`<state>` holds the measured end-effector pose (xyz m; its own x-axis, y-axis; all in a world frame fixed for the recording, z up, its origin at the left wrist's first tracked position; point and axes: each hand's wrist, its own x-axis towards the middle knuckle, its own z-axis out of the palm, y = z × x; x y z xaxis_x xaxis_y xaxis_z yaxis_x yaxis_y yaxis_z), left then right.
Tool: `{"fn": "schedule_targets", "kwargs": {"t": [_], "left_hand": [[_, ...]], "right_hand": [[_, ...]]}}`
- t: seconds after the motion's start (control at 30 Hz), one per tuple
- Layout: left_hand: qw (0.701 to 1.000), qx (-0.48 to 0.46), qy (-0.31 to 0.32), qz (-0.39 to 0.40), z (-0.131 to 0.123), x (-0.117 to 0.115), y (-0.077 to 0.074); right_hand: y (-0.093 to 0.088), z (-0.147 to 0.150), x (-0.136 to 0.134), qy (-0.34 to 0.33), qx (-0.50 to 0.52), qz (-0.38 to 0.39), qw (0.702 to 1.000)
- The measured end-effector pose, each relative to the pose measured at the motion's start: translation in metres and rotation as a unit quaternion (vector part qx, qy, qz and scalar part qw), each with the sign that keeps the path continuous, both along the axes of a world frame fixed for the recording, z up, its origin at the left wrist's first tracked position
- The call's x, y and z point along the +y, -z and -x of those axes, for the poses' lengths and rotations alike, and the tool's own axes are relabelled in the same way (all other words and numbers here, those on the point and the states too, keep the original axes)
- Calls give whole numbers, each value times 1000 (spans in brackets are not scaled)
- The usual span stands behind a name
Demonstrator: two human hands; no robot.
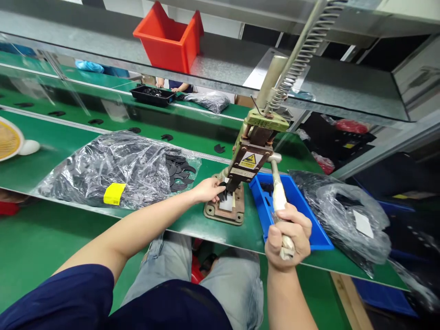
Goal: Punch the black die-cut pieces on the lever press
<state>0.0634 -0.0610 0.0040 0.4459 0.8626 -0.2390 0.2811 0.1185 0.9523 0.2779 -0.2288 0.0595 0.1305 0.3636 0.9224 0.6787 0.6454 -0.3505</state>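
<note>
A hand press (250,156) with a warning label and a tall spring stands on the green bench. My left hand (209,189) pinches a small black part (222,191) at the press base (225,215), right under the ram. My right hand (289,233) is wrapped round the taped press lever (279,195), over the blue bin (309,220). Left of the press lies a clear plastic bag (127,165) of black curved pieces (178,172), its open end toward my left hand.
Black pieces (95,121) lie spaced along the green belt behind. A red bin (172,41) sits on the overhead shelf (220,68). Another plastic bag (347,215) lies at the right. Another person's hands (180,87) show beyond a black tray (153,95).
</note>
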Motion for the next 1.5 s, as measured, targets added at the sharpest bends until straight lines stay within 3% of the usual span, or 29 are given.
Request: {"fn": "schedule_targets", "kwargs": {"t": [0.17,0.27,0.7,1.07,1.17,1.27,1.37,1.43,1.5], "left_hand": [[998,-34,-43,3,20,11,6],[998,-57,-37,10,29,15,11],[998,-47,-4,36,12,27,23],[984,44,28,171,7,38,10],[976,45,29,212,7,36,7],[976,31,22,215,6,31,6],[982,-9,1,188,12,22,3],[986,-48,-8,158,22,13,-2],[987,-84,5,133,36,1,-10]], "right_hand": [[2,2,2,-7,14,-13,1000],[3,2,2,-3,22,-12,1000],[1,4,-1,7,23,2,1000],[5,5,1,0,36,-9,999],[-13,7,6,0,38,-24,999],[-57,7,23,-42,73,-67,994],[-95,-2,42,-106,116,-54,986],[-95,-9,49,-92,144,-39,985],[-68,-12,49,-40,175,-5,984]]}}
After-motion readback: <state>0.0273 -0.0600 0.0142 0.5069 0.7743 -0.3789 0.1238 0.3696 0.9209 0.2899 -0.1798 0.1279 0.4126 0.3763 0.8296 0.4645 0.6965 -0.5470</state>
